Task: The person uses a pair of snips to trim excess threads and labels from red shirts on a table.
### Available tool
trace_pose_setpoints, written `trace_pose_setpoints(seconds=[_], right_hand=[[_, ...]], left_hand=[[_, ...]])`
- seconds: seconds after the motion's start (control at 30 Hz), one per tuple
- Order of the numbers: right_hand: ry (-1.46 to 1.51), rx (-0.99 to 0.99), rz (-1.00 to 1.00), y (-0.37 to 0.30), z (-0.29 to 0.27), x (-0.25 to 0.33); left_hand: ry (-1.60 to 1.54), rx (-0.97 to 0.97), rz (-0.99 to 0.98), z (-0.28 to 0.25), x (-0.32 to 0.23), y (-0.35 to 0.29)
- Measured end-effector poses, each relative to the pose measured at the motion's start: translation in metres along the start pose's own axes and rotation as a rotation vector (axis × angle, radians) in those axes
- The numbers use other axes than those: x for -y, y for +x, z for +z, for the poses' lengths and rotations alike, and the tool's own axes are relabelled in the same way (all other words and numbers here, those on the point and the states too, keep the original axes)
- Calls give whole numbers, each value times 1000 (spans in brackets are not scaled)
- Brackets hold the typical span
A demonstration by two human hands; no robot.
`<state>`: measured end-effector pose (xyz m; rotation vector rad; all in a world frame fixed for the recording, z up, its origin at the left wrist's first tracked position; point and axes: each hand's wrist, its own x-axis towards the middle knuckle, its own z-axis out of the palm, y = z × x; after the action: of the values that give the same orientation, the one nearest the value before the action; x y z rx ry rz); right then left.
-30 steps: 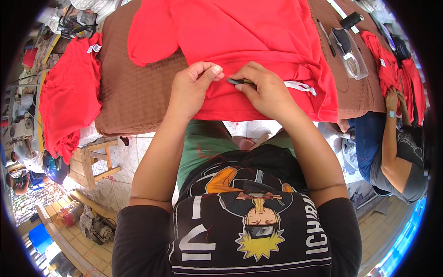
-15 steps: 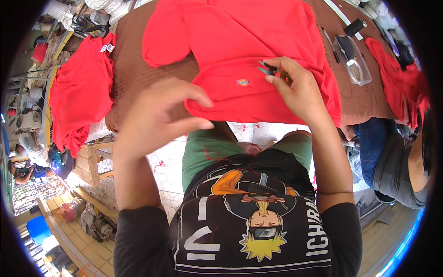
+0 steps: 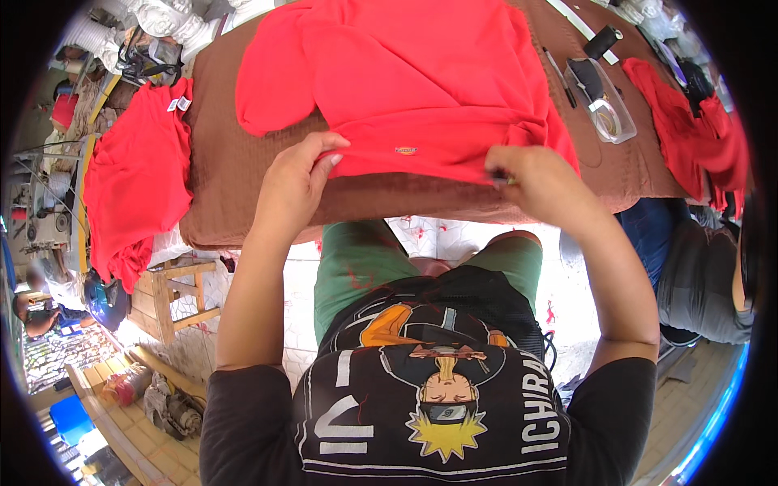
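Observation:
A red sweatshirt [image 3: 421, 73] is spread over the brown cloth-covered table, its near hem lifted and pulled taut. A small woven patch [image 3: 406, 151] sits on the hem band. My left hand [image 3: 298, 174] pinches the hem's left end between thumb and fingers. At the hem's right part, my right hand [image 3: 535, 180] is closed on the fabric, somewhat blurred. Part of the thread snips [image 3: 501, 176] shows below its curled fingers; the rest is hidden in the palm.
The brown table cover [image 3: 215, 154] extends on both sides. Another red garment [image 3: 139, 174] hangs at the left. A clear plastic case [image 3: 604, 105], a pen [image 3: 559, 77] and a black cylinder [image 3: 603, 41] lie at right, near more red cloth [image 3: 681, 130]. A person [image 3: 701, 283] sits at far right.
My left hand has come onto the hem and pinched it. My right hand has turned down and gripped the hem, the snips now mostly covered. The near edge is raised and pulled back.

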<state>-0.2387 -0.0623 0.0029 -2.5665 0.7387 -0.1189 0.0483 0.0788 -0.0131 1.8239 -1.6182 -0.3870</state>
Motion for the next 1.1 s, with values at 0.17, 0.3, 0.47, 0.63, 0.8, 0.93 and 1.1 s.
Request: trace_pose_setpoints(seconds=[0.17, 0.3, 0.47, 0.63, 0.8, 0.93, 1.1], right_hand=[[275, -184, 129, 17, 9, -53], [418, -290, 198, 19, 29, -65], [593, 210, 208, 8, 1, -57], [692, 250, 22, -11, -31, -35], [995, -75, 247, -22, -44, -50], [860, -305, 203, -26, -53, -57], [804, -309, 220, -3, -49, -61]], left_hand=[[-21, -110, -103, 26, 22, 22], [-79, -155, -93, 36, 26, 25], [-135, -188, -77, 27, 40, 24], [158, 91, -26, 21, 15, 26], [-322, -682, 111, -20, 4, 18], [-865, -1297, -116, -103, 9, 39], [-689, -1305, -322, -176, 158, 7]])
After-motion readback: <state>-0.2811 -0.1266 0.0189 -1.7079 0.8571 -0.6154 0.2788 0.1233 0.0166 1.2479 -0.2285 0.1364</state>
